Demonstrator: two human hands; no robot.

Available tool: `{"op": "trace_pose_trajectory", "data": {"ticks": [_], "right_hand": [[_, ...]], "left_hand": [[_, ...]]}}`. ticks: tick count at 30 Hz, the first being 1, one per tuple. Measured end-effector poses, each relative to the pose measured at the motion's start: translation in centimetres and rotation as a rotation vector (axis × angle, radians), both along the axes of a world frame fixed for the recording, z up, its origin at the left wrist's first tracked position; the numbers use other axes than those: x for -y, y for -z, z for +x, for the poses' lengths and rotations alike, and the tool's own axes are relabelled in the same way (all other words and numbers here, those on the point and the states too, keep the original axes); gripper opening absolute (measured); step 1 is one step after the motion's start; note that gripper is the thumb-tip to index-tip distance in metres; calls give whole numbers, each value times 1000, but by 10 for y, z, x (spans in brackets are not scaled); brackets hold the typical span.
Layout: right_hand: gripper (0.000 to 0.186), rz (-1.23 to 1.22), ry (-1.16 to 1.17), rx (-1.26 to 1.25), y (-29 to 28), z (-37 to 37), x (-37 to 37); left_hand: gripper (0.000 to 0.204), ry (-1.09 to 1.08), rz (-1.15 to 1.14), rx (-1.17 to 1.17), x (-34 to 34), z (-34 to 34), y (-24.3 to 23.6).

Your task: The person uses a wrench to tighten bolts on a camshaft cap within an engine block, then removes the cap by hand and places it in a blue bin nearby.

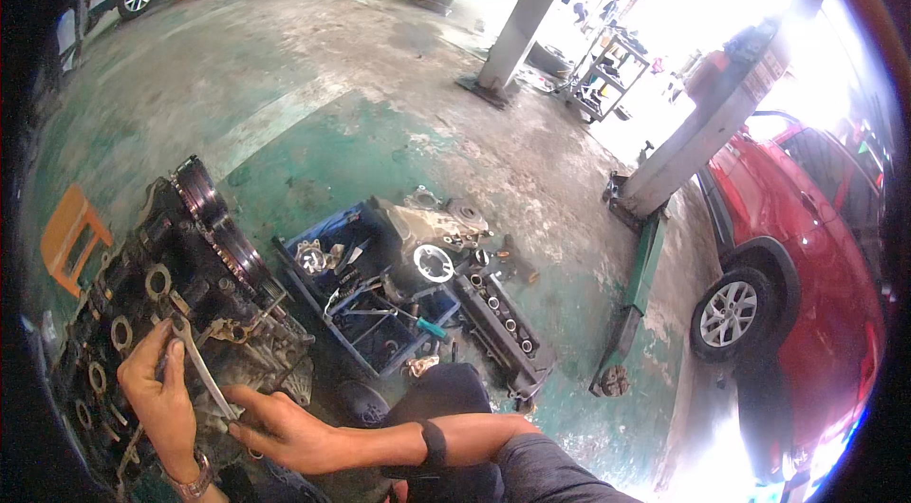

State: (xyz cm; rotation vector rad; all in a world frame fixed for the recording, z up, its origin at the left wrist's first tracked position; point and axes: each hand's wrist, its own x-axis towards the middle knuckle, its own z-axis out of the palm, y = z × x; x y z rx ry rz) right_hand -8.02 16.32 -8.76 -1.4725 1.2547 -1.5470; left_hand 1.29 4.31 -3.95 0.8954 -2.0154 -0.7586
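— What do the fingers do?
— The left hand [157, 384] fingers are clamped on the top of a curved chain guide [201, 372]; the right hand [285, 427] pinches its near end.
— Where is it?
— On the engine block [180, 256], near left on the floor [380, 76], beside a blue tray [313, 239].

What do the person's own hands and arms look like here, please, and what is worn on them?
Both hands are bare, with no gloves. The left hand has a metal-link watch at the wrist. The right hand leads to a bare forearm with a black band, then a grey sleeve higher up.
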Motion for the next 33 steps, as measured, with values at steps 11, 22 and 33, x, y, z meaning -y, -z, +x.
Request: {"op": "trace_pose_trajectory", "data": {"ticks": [11, 22, 33], "right_hand": [[28, 47, 26, 57, 13, 17, 13], [17, 66, 41, 142, 19, 27, 27], [16, -49, 93, -119, 5, 18, 18]], "left_hand": [[24, -11, -25, 30, 1, 3, -1], [27, 51, 54, -14, 2, 4, -4], [28, 1, -91, 64, -1, 2, -13]]}}
